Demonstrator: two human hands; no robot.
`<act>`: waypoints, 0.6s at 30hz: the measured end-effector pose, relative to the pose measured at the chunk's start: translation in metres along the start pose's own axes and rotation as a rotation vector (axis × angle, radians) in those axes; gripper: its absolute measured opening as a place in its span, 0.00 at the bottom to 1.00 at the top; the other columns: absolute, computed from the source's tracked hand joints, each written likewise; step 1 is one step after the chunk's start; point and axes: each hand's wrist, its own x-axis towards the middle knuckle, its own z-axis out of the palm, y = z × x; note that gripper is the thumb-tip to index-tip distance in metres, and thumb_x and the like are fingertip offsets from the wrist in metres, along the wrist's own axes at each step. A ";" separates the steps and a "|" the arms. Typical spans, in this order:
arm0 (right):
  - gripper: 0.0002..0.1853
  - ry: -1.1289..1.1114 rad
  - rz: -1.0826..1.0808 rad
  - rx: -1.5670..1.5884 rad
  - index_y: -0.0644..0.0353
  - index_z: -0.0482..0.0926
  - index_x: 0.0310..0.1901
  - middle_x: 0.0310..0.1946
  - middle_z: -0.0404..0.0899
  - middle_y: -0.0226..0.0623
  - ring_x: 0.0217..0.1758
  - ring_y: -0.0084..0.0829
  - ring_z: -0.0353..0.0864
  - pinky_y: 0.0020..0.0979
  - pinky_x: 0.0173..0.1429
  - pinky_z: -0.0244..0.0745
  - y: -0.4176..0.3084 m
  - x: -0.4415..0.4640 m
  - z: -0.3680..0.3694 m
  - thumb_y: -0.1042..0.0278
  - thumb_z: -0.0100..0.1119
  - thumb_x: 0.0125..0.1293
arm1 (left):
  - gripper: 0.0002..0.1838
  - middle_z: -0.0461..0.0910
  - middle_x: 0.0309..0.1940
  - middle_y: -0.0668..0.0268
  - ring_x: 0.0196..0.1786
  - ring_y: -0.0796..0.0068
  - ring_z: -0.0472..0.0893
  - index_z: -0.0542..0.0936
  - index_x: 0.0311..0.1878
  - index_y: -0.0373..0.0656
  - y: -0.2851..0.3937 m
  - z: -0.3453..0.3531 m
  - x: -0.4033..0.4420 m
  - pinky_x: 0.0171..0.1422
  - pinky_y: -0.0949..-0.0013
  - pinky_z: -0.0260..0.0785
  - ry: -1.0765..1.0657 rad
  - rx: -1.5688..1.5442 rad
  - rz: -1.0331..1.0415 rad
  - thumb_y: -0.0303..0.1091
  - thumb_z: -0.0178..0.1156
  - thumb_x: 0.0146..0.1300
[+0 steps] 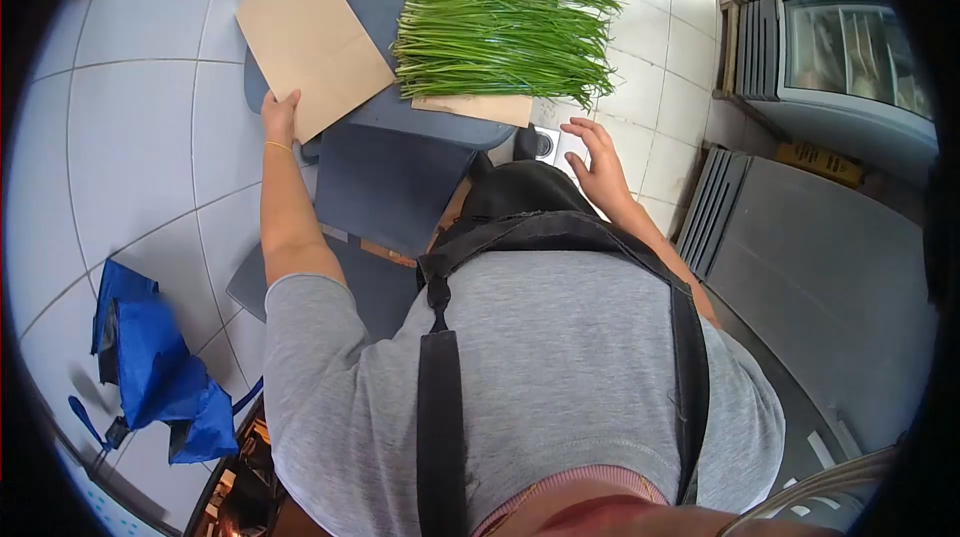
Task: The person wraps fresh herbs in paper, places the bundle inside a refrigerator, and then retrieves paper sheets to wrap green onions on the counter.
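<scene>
One cardboard we seem to position, left grip pinching its edge, right grip released, and this needs level handling.

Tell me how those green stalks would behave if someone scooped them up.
The green stalks are probably floppy, being long and thin with some bent tips. They would likely slip apart, as no tie shows around them. A single slender one should be light.

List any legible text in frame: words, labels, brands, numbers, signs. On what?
None readable.
Yellow box: possible marking, too small and blurred to read.
Blue bag: no legible text.
Brown sheet in left hand: no print visible.
</scene>
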 end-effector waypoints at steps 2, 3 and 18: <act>0.24 0.000 -0.032 -0.040 0.56 0.79 0.61 0.65 0.74 0.45 0.69 0.52 0.71 0.45 0.73 0.67 0.004 0.017 0.004 0.79 0.66 0.62 | 0.29 0.84 0.55 0.55 0.56 0.61 0.84 0.75 0.64 0.34 -0.005 -0.006 -0.008 0.61 0.61 0.76 -0.004 0.273 -0.030 0.29 0.73 0.61; 0.24 0.010 -0.054 -0.056 0.56 0.79 0.61 0.65 0.74 0.45 0.69 0.52 0.71 0.45 0.73 0.67 0.005 0.028 0.006 0.79 0.66 0.62 | 0.31 0.83 0.57 0.55 0.57 0.59 0.83 0.75 0.64 0.35 0.000 -0.008 -0.010 0.63 0.59 0.74 -0.007 0.411 -0.033 0.29 0.75 0.58; 0.23 -0.128 -0.615 -0.439 0.54 0.80 0.59 0.63 0.77 0.39 0.71 0.43 0.71 0.45 0.72 0.65 0.017 0.187 0.056 0.75 0.60 0.61 | 0.39 0.54 0.84 0.74 0.86 0.63 0.49 0.58 0.83 0.63 0.093 0.226 -0.130 0.87 0.38 0.35 -0.510 1.136 0.999 0.46 0.62 0.71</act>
